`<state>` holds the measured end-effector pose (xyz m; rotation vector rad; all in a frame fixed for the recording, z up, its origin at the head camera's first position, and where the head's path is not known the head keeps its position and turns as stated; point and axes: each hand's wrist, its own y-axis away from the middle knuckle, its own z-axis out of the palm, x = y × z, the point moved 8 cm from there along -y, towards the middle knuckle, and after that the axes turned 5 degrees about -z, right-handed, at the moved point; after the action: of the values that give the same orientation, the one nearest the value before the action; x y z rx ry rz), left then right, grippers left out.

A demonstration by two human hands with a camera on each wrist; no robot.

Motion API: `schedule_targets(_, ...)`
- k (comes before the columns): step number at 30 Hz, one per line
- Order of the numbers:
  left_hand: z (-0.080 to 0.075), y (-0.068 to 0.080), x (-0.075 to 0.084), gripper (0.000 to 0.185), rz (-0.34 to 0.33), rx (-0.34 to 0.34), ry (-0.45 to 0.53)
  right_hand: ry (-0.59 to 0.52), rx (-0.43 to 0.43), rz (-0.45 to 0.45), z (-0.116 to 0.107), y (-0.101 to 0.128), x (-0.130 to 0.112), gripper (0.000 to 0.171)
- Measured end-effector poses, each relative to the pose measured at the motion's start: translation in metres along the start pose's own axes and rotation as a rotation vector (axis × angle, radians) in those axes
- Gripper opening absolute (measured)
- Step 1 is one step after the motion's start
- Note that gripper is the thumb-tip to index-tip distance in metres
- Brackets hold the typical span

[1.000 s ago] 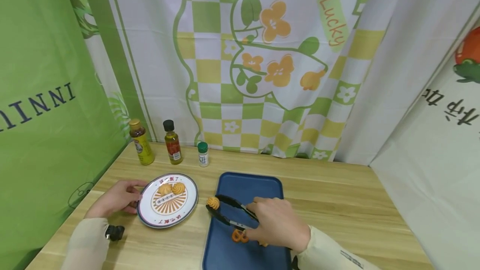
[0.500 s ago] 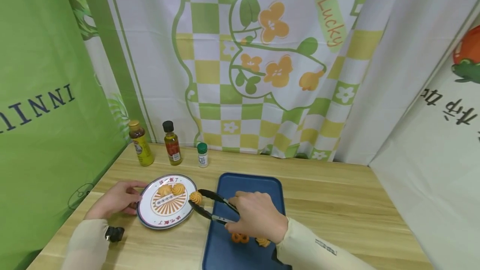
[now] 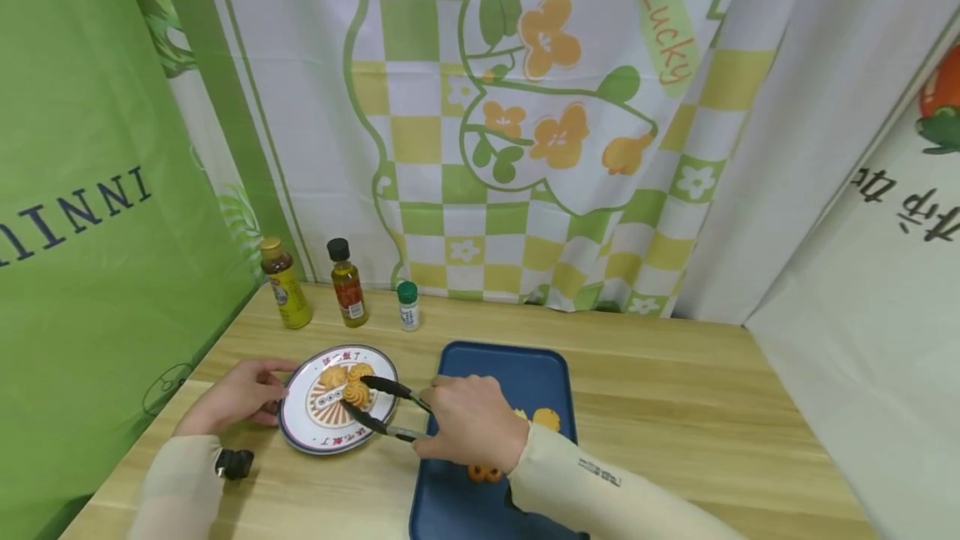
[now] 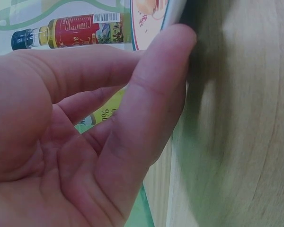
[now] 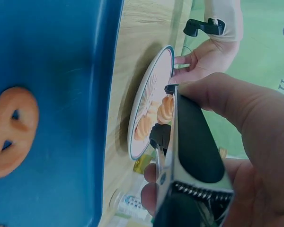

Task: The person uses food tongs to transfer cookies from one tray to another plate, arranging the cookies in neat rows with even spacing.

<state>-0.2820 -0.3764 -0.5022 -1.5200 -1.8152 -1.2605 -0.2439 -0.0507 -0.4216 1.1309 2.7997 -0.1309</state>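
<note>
My right hand (image 3: 450, 422) grips black tongs (image 3: 378, 409), and their tips pinch a swirled orange cookie (image 3: 356, 394) over the middle of a round patterned plate (image 3: 300, 433). Two similar cookies (image 3: 333, 375) lie at the plate's far side. My left hand (image 3: 255, 394) holds the plate's left rim, thumb tip (image 4: 173, 45) against the rim (image 4: 174, 16). In the right wrist view the tongs (image 5: 189, 142) reach over the plate (image 5: 146, 101) with the cookie (image 5: 166, 109) at their tips. A pretzel cookie (image 3: 483, 473) and another cookie (image 3: 546, 418) lie on the blue tray (image 3: 495, 365).
Two sauce bottles (image 3: 287, 294) (image 3: 347, 283) and a small green-capped jar (image 3: 407, 307) stand at the back of the wooden table (image 3: 675, 390). Printed cloth hangs behind and on both sides. The tray sits right of the plate.
My right hand carried the cookie in the tongs leftward, from over the tray's left edge to over the plate's middle. The left hand stayed on the plate's rim.
</note>
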Motion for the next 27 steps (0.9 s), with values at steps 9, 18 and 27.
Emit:
schedule_targets(9, -0.002, 0.001, -0.001, 0.056, 0.011, 0.002, 0.001, 0.079, -0.005, -0.045, 0.016, -0.020, -0.022, 0.042)
schedule_targets(18, -0.001, 0.002, 0.002, 0.056, 0.026, -0.001, -0.005, 0.102, 0.024, -0.074, 0.011, -0.035, -0.038, 0.045)
schedule_targets(27, 0.000, 0.001, 0.003, 0.055, 0.014, 0.017, -0.019, 0.069, -0.009, -0.079, 0.016, -0.057, -0.047, 0.046)
